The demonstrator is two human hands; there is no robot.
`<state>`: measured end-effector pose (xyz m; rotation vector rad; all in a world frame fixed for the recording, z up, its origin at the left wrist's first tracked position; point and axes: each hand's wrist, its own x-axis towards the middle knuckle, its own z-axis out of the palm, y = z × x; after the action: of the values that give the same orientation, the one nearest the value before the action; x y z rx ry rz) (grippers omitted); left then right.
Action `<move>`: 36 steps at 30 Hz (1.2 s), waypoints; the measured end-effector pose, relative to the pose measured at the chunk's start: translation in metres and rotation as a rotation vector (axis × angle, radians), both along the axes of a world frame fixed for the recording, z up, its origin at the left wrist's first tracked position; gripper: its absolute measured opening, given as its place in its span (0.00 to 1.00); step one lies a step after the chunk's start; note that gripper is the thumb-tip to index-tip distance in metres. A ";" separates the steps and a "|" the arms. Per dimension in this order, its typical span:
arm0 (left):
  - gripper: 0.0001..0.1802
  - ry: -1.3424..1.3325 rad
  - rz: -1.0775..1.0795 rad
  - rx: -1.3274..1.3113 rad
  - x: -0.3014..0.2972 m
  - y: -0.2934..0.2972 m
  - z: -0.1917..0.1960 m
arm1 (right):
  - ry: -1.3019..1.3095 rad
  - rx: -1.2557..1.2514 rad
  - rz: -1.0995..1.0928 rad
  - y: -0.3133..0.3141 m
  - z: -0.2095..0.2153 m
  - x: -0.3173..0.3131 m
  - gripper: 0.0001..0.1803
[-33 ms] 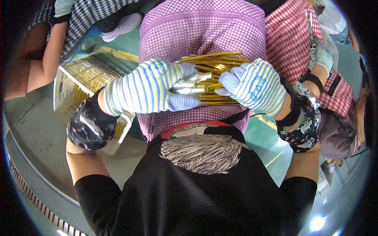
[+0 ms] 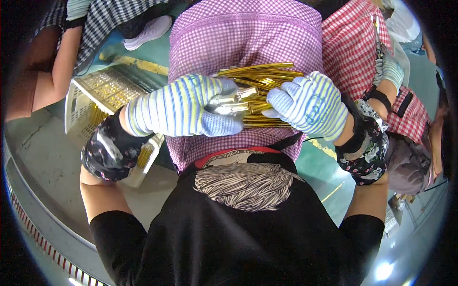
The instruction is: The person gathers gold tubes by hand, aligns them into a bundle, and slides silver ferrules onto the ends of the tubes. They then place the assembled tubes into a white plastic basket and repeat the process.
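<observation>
My left hand (image 2: 179, 106), in a blue, yellow and white striped knit glove, is closed around a few short silver metal sleeves (image 2: 234, 108) whose open ends point right. My right hand (image 2: 307, 106), gloved the same way, pinches a thin gold rod (image 2: 260, 107) between thumb and fingers. The rod's left end meets the lower sleeve; whether it is inside cannot be made out. Under both hands a loose bundle of gold rods (image 2: 265, 71) lies across the lap, on a purple checked apron (image 2: 248, 40).
To the left stands a white plastic crate (image 2: 81, 114) with gold pieces inside. Co-workers sit close by: a dark checked sleeve (image 2: 102, 24) at upper left and a red checked garment (image 2: 350, 47) at right. The green floor (image 2: 322, 176) has yellow lines.
The silver sleeves have shifted slightly in my left hand, and fewer ends show. A gold rod now shows between my right fingertips and the lower sleeve.
</observation>
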<state>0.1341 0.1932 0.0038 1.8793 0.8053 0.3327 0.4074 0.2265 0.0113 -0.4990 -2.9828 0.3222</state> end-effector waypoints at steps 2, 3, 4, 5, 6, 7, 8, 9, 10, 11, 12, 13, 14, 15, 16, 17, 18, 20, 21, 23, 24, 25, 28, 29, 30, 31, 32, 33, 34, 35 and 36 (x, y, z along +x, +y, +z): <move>0.19 -0.068 0.019 -0.502 -0.002 0.003 0.009 | 0.023 -0.006 0.019 0.002 0.004 0.001 0.14; 0.18 -0.059 0.005 -0.367 -0.004 0.003 0.008 | 0.043 -0.021 0.018 0.003 0.004 0.000 0.13; 0.18 -0.050 -0.008 -0.232 -0.005 0.002 0.006 | 0.064 -0.036 0.018 0.003 0.004 -0.001 0.13; 0.17 -0.045 -0.022 -0.098 -0.006 0.002 0.003 | -0.012 -0.076 0.006 0.001 0.005 -0.003 0.14; 0.17 -0.039 -0.035 0.036 -0.006 0.002 0.000 | -0.015 -0.079 0.008 -0.001 0.004 -0.003 0.14; 0.17 -0.033 -0.048 0.170 -0.007 0.001 -0.002 | -0.070 -0.246 -0.032 -0.003 0.001 -0.004 0.15; 0.17 -0.026 -0.063 0.305 -0.007 0.003 -0.002 | -0.125 -0.413 -0.075 -0.004 0.000 -0.004 0.16; 0.22 0.082 -0.156 0.462 -0.008 0.005 0.003 | -0.152 -0.547 -0.173 -0.004 0.004 -0.006 0.18; 0.22 0.080 -0.157 0.459 -0.007 0.005 0.006 | -0.153 -0.550 -0.174 -0.004 0.000 -0.002 0.18; 0.17 0.119 -0.152 0.581 -0.005 0.005 0.009 | 0.009 -0.445 -0.096 -0.003 -0.004 -0.001 0.16; 0.13 0.158 -0.148 0.703 -0.004 0.006 0.010 | -0.004 -0.454 -0.135 -0.002 -0.002 0.001 0.14; 0.15 0.126 -0.107 0.601 -0.005 0.007 0.008 | -0.016 -0.463 -0.170 0.000 0.001 0.000 0.14; 0.15 0.128 -0.107 0.597 -0.006 0.007 0.008 | -0.015 -0.468 -0.168 0.003 0.004 -0.002 0.14; 0.19 0.122 -0.111 0.323 -0.010 0.007 0.010 | -0.035 -0.393 -0.094 0.005 0.006 -0.004 0.14; 0.23 0.115 -0.112 0.050 -0.014 0.009 0.012 | -0.054 -0.317 -0.018 0.006 0.006 -0.005 0.14; 0.25 0.011 -0.070 -0.171 -0.013 0.014 0.013 | -0.008 -0.200 -0.022 0.005 0.005 -0.003 0.16; 0.26 -0.042 -0.173 -0.463 -0.022 0.019 0.008 | -0.009 -0.201 -0.023 0.009 0.002 0.005 0.16; 0.24 -0.128 -0.148 -0.595 -0.049 0.022 0.005 | -0.122 -0.163 -0.183 0.023 -0.002 0.023 0.16; 0.23 0.009 0.046 -0.895 -0.053 0.024 0.019 | -0.115 -0.145 -0.209 0.025 -0.003 0.019 0.14; 0.23 0.032 0.145 -0.590 -0.054 0.018 0.005 | -0.119 -0.073 -0.257 0.025 -0.007 0.004 0.11; 0.22 0.000 0.237 -0.520 -0.049 0.018 0.002 | -0.102 -0.050 -0.252 0.031 -0.007 -0.010 0.14; 0.21 0.020 0.278 -0.596 -0.047 0.023 0.004 | -0.108 -0.049 -0.270 0.035 -0.012 -0.020 0.17; 0.20 0.012 0.319 -0.763 -0.034 0.026 0.007 | -0.150 0.035 -0.282 0.030 -0.035 -0.030 0.15; 0.20 -0.021 0.307 -0.766 -0.032 0.025 0.007 | -0.156 0.031 -0.273 0.025 -0.036 -0.027 0.15; 0.20 -0.086 0.276 -0.692 -0.031 0.023 0.003 | -0.161 0.027 -0.264 0.019 -0.036 -0.024 0.16; 0.20 -0.108 0.324 -0.728 -0.029 0.020 0.004 | -0.173 0.033 -0.254 0.013 -0.040 -0.019 0.17; 0.20 -0.109 0.320 -0.726 -0.030 0.017 -0.002 | -0.177 -0.008 -0.221 0.008 -0.041 -0.016 0.19; 0.20 -0.099 0.332 -0.610 -0.029 0.015 -0.007 | -0.158 -0.026 -0.240 0.005 -0.040 -0.015 0.19; 0.19 -0.122 0.404 -0.618 -0.027 0.014 -0.010 | -0.140 -0.043 -0.261 0.003 -0.039 -0.016 0.20; 0.19 -0.141 0.485 -0.620 -0.023 0.014 -0.007 | -0.137 -0.039 -0.262 0.006 -0.035 -0.019 0.20; 0.19 -0.139 0.483 -0.615 -0.016 0.017 -0.002 | -0.008 -0.109 -0.290 0.010 -0.028 -0.024 0.21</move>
<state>0.1183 0.2105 0.0017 1.0691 1.1136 0.4466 0.3835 0.2365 -0.0169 -0.9319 -2.8553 0.4559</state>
